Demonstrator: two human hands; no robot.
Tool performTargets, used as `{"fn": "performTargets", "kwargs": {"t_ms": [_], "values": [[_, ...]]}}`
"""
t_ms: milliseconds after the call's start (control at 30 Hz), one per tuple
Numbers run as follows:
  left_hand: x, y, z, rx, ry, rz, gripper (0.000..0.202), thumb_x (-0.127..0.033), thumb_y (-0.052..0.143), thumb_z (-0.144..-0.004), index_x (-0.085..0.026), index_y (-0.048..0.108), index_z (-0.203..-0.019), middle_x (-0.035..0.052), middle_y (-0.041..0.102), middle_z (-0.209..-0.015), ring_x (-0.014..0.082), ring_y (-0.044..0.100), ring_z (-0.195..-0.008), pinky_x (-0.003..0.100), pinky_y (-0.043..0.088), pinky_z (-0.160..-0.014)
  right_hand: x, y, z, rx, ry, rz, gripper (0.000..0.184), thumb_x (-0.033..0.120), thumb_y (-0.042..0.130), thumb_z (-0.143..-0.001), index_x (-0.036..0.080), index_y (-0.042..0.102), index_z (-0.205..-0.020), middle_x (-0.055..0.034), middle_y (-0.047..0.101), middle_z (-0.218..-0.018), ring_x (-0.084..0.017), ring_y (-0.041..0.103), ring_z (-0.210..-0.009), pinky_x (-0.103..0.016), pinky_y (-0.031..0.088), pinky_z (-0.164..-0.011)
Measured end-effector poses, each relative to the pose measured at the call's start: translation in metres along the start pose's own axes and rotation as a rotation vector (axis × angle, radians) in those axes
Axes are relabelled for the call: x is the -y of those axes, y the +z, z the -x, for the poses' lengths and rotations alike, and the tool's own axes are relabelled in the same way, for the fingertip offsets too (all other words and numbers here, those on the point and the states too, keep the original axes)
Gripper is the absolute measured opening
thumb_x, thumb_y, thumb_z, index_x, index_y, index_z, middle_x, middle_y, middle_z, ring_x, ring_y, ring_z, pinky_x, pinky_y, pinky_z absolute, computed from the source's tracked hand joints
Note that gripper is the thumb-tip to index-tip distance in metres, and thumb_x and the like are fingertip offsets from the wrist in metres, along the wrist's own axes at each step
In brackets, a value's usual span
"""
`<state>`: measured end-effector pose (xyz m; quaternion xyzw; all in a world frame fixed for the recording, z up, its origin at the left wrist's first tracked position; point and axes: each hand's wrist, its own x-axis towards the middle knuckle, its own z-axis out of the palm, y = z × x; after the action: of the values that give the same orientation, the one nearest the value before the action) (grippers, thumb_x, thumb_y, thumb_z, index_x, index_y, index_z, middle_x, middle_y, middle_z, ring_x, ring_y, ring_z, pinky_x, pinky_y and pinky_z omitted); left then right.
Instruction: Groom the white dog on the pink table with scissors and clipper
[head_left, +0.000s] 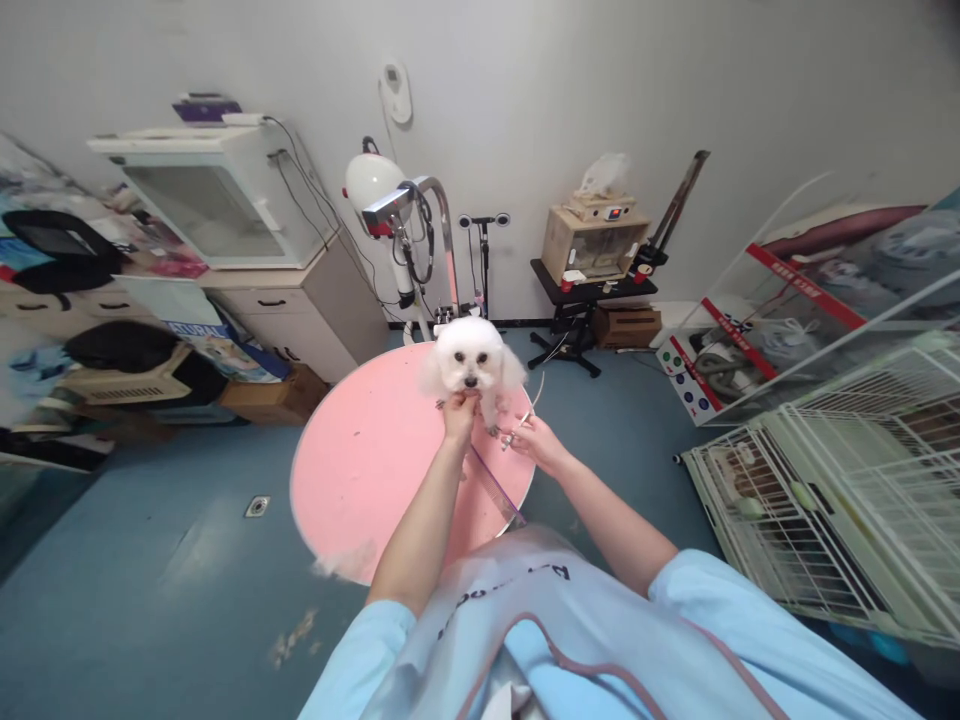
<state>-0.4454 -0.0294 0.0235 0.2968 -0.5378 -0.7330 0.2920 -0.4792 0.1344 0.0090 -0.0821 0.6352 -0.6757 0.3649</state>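
Observation:
A fluffy white dog [474, 360] faces me on a round pink grooming table [360, 455], near its far edge. Under the dog's chin is my left hand [459, 412], its fingers closed on the fur of the muzzle or chin; the exact hold is partly hidden. My right hand [534, 442] is closed around a pair of silver scissors [517, 430], just right of the dog's front leg. A thin, pale curved part sticks up beyond that hand. Between my forearms lies a purple-backed comb [499, 487], slanting towards the table's near edge.
A dryer [377, 190] on a stand and a metal arm [442, 225] rise behind the table. Wire cages [780, 520] stand at right, cabinets [277, 315] at left. Cut white fur [349, 560] lies on the table's near left edge, with more clumps [294, 640] on the floor.

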Motion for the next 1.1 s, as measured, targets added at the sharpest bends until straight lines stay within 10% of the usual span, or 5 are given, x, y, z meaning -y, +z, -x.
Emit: {"fn": "performTargets", "kwargs": {"t_ms": [200,1100], "values": [[-0.013,-0.003,0.001,-0.006,0.049,-0.076,0.017,-0.032,0.064,-0.06,-0.016,0.059,-0.054,-0.0015,0.051,-0.051,0.0095,0.042,-0.052,0.023,0.034,-0.054,0.029,0.018,-0.034,0.056,-0.169,0.069,0.047,0.017,0.072,-0.056,0.018,0.049,-0.097,-0.001,0.066,-0.08,-0.014,0.064,-0.065,-0.026,0.054,-0.057],[-0.048,0.014,0.014,-0.06,0.101,-0.331,0.019,-0.03,0.063,-0.065,-0.015,0.058,-0.053,-0.0014,0.048,-0.05,0.01,0.041,-0.051,0.023,0.033,-0.051,-0.029,0.058,-0.075,0.186,-0.295,-0.112,0.037,0.017,0.068,-0.064,0.021,0.044,-0.092,0.0016,0.062,-0.082,-0.014,0.064,-0.075,-0.029,0.054,-0.065]]}}
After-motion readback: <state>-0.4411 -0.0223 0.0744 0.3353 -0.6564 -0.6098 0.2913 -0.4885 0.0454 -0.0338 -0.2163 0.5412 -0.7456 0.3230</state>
